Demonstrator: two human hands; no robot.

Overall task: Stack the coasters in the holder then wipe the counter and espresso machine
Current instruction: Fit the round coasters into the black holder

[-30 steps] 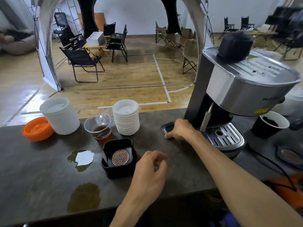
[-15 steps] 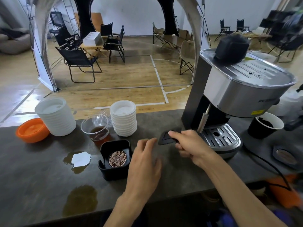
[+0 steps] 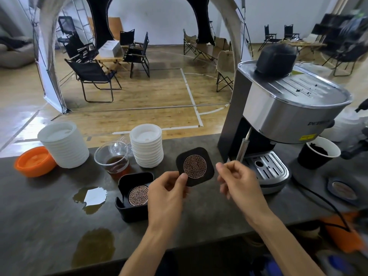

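While held: one coaster [image 3: 195, 166], left hand [image 3: 167, 193].

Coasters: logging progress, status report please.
Left hand pinching a coaster, right hand empty beside it. Holder has one coaster in. Coffee spills still on counter.

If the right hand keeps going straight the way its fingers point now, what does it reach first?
Probably the black square coaster with the copper round pattern, pinched at its corner by the left hand. The right hand has loosely curled fingers aimed left at the coaster's near edge, across a small gap; depth is uncertain from one view.
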